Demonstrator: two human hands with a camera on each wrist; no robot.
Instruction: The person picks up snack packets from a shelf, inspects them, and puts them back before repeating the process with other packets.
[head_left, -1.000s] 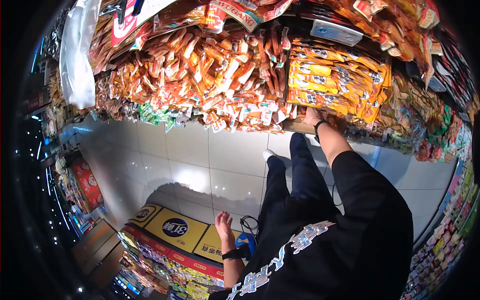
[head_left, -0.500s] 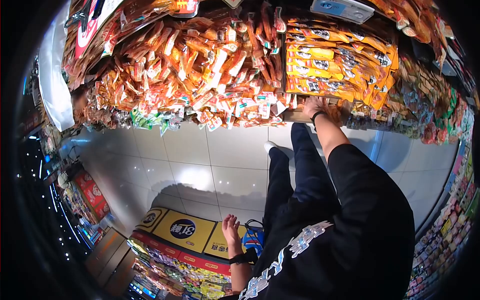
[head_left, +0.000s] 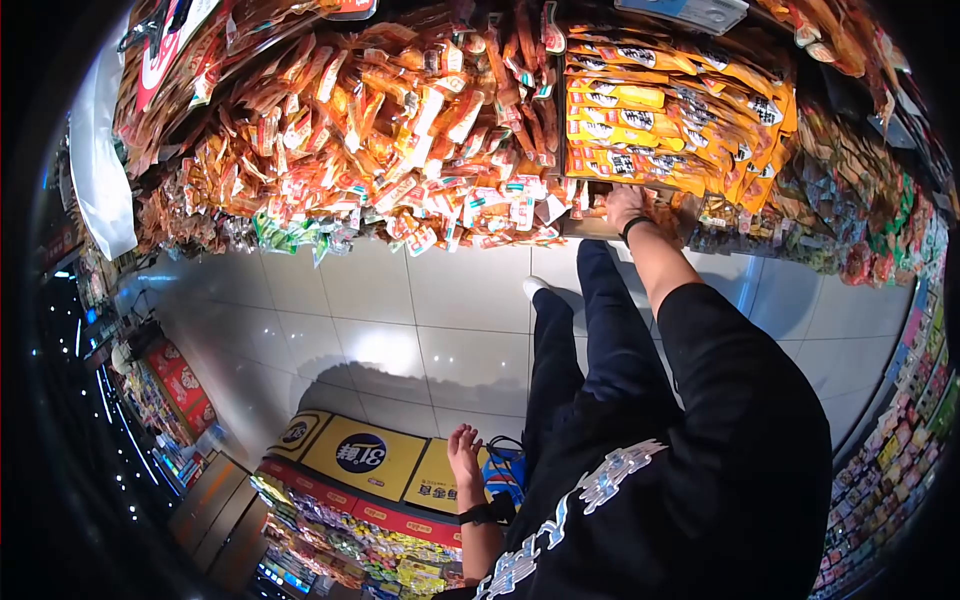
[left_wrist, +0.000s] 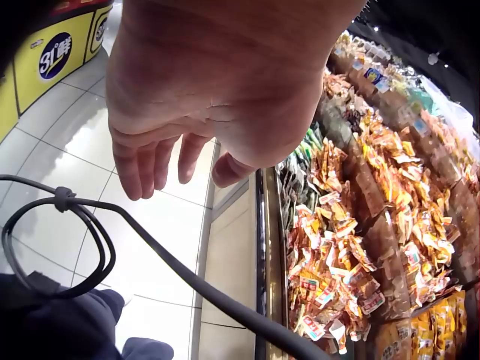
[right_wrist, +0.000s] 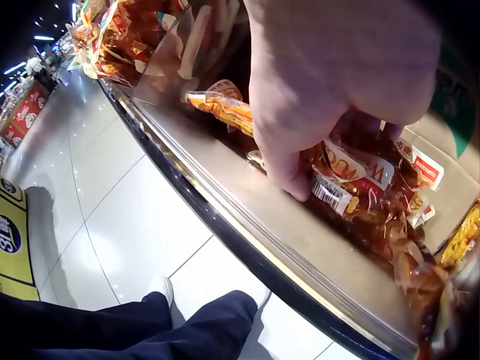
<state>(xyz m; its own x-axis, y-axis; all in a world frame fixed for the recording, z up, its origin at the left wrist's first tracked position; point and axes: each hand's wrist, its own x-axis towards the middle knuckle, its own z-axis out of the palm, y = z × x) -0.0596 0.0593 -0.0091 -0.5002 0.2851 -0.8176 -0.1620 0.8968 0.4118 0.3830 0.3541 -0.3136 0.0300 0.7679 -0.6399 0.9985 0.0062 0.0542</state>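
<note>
My right hand [head_left: 626, 206] reaches into a compartment at the display's front edge, just below rows of yellow snack packets [head_left: 625, 130]. In the right wrist view its thumb and curled fingers grip a reddish-brown snack packet [right_wrist: 358, 171] with a white label and a barcode. More packets lie against it, and part of the fingers is hidden behind the packet. My left hand [head_left: 464, 460] hangs over the aisle with loosely bent fingers, holding nothing. In the left wrist view that hand [left_wrist: 217, 97] is apart from the display, with a looped black cable [left_wrist: 165, 251] below it.
Heaps of orange-red packets [head_left: 400, 130] fill the display to the left. A clear plastic edge [right_wrist: 217, 191] fronts the bin, and brown cardboard [right_wrist: 454, 142] stands inside. Behind the left hand is a yellow-fronted shelf [head_left: 360, 455]. White floor tiles [head_left: 465, 290] lie between.
The head view has shifted, so the display sits higher in the picture. My right hand stays in the compartment, its wrist showing slightly differently. The left hand remains loosely bent over the aisle.
</note>
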